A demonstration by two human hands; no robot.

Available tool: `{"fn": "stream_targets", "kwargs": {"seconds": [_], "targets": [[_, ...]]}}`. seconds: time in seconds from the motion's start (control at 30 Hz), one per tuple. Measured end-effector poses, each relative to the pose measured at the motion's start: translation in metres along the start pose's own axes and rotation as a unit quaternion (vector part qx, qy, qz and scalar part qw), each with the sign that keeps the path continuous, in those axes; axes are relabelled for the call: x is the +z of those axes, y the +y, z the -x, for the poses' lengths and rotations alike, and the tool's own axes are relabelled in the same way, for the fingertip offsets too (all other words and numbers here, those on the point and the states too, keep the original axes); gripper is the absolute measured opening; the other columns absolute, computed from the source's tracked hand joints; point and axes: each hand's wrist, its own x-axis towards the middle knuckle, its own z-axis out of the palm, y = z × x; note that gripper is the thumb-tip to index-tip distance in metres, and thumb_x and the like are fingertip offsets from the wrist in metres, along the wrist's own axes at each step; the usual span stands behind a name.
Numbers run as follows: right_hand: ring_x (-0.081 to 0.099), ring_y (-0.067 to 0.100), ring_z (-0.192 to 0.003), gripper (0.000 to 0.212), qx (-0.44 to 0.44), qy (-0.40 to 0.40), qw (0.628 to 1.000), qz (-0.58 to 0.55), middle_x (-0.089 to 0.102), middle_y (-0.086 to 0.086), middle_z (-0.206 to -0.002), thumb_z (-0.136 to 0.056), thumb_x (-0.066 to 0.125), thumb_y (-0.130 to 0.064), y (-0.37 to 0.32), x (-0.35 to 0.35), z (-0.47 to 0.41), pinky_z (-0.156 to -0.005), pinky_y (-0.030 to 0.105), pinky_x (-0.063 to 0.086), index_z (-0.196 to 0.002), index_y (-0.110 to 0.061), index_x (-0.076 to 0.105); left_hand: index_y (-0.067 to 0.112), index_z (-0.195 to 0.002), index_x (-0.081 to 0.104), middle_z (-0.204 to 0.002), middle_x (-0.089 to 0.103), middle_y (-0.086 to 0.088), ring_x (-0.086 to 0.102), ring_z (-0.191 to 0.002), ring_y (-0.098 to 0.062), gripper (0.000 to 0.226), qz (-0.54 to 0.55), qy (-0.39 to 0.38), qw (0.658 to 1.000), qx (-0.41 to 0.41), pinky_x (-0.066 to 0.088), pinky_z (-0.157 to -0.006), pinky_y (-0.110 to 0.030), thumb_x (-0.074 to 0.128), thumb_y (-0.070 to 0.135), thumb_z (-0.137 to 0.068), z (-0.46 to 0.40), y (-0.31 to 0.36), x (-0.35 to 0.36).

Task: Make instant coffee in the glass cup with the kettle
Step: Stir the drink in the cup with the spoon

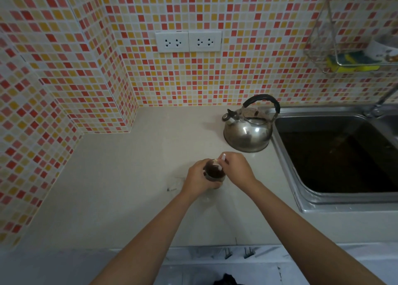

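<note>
The right hand (235, 169) pinches a thin pale stick (221, 160), probably a stirrer or a spoon handle (too small and blurred to tell which), with its lower end down in the glass cup (214, 173). The left hand (199, 177) is wrapped around the cup's left side, fingers closed on the glass and holding it steady on the counter (129, 177). The cup stands in the near middle of the counter and already holds dark brown liquid, so the powder and the water seem to be in, and I judge the step in hand to be stirring, close to the end of the task. The kettle (249, 127) sits upright farther back and to the right, apart from the hands, just beside the sink (301, 207), its pouring apparently done. Just left of the cup lies something small and clear (175, 184), perhaps an emptied sachet. What seems left is finishing the stir and lifting the stick out.
</note>
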Motion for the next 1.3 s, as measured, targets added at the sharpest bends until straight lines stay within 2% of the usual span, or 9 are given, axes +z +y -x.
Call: {"fn": "stream_targets", "kwargs": {"seconds": [0.23,0.37,0.5,0.73,0.87,0.93,1.03,1.17,1.3], "targets": [[0.057,0.018,-0.059,0.027,0.098,0.04,0.98,-0.167,0.07,0.019,-0.071,-0.087,0.06,-0.016,-0.006,-0.002,0.001,-0.059,0.028,0.046,-0.072,0.005,0.067,0.025,-0.104,0.067,-0.102,0.067,0.007,0.063,-0.09,-0.01,0.058,0.02,-0.002,1.0,-0.003,0.048,-0.073,-0.011,0.089,0.018,-0.05,0.001,0.001,-0.002],[0.055,0.009,-0.053,0.025,0.034,0.051,0.986,-0.154,0.06,-0.002,-0.053,-0.087,0.061,-0.019,-0.013,-0.018,0.003,-0.053,0.021,0.039,-0.068,-0.005,0.065,0.028,-0.103,0.065,-0.095,0.062,0.016,0.06,-0.082,0.003,0.06,0.021,-0.008,1.0,-0.015,0.044,-0.065,-0.004,0.089,0.019,-0.049,0.001,0.001,-0.002],[0.051,0.016,-0.055,0.031,-0.032,0.033,0.997,-0.061,0.055,0.002,-0.056,-0.09,0.057,-0.025,-0.013,-0.02,0.005,-0.053,0.028,0.037,-0.06,-0.016,0.056,0.032,-0.1,0.063,-0.095,0.062,0.018,0.059,-0.082,0.005,0.058,0.021,-0.011,1.0,-0.013,0.043,-0.061,0.003,0.089,0.017,-0.051,0.001,0.002,-0.003],[0.062,0.022,-0.073,0.026,0.057,0.054,0.993,-0.089,0.069,0.011,-0.077,-0.09,0.057,-0.023,0.004,-0.003,0.004,-0.065,0.029,0.044,-0.081,-0.004,0.071,0.026,-0.111,0.065,-0.106,0.064,0.009,0.061,-0.095,-0.009,0.066,0.017,-0.001,1.0,-0.012,0.049,-0.08,-0.014,0.09,0.021,-0.05,0.001,0.0,0.0],[0.051,0.019,-0.073,0.03,0.102,0.029,0.986,-0.128,0.057,0.007,-0.073,-0.092,0.052,-0.024,0.012,0.004,0.003,-0.057,0.025,0.035,-0.063,-0.018,0.054,0.026,-0.111,0.066,-0.112,0.067,0.004,0.063,-0.102,-0.014,0.065,0.022,-0.001,1.0,-0.003,0.054,-0.09,-0.027,0.09,0.02,-0.051,0.0,0.0,0.0],[0.06,0.025,-0.076,0.029,0.141,0.025,0.973,-0.179,0.067,0.017,-0.079,-0.092,0.052,-0.022,0.012,0.008,0.001,-0.063,0.028,0.043,-0.07,-0.008,0.066,0.024,-0.11,0.066,-0.111,0.068,0.003,0.064,-0.101,-0.014,0.064,0.027,-0.002,1.0,0.001,0.055,-0.09,-0.028,0.089,0.018,-0.051,0.0,0.0,0.0],[0.066,0.036,-0.089,0.025,0.211,0.025,0.947,-0.242,0.07,0.024,-0.094,-0.088,0.058,-0.017,0.011,0.015,0.0,-0.085,0.05,0.054,-0.09,0.004,0.071,0.024,-0.109,0.068,-0.108,0.069,0.004,0.066,-0.098,-0.012,0.062,0.039,0.0,0.999,-0.001,0.055,-0.085,-0.025,0.089,0.016,-0.05,0.001,-0.001,-0.001],[0.067,0.038,-0.085,0.022,0.215,0.02,0.949,-0.231,0.069,0.021,-0.081,-0.086,0.059,-0.013,0.011,0.018,-0.001,-0.081,0.049,0.056,-0.083,0.005,0.072,0.036,-0.1,0.064,-0.097,0.065,0.017,0.063,-0.092,-0.004,0.058,0.041,0.005,0.999,0.009,0.05,-0.077,-0.009,0.089,0.017,-0.051,0.002,0.0,0.0],[0.066,0.037,-0.082,0.023,0.216,0.023,0.946,-0.239,0.069,0.023,-0.083,-0.086,0.059,-0.013,0.012,0.019,-0.001,-0.08,0.047,0.055,-0.086,0.008,0.071,0.031,-0.104,0.067,-0.102,0.068,0.009,0.065,-0.095,-0.01,0.059,0.037,0.007,0.999,0.015,0.055,-0.083,-0.022,0.088,0.021,-0.05,0.001,-0.003,0.001]]}}
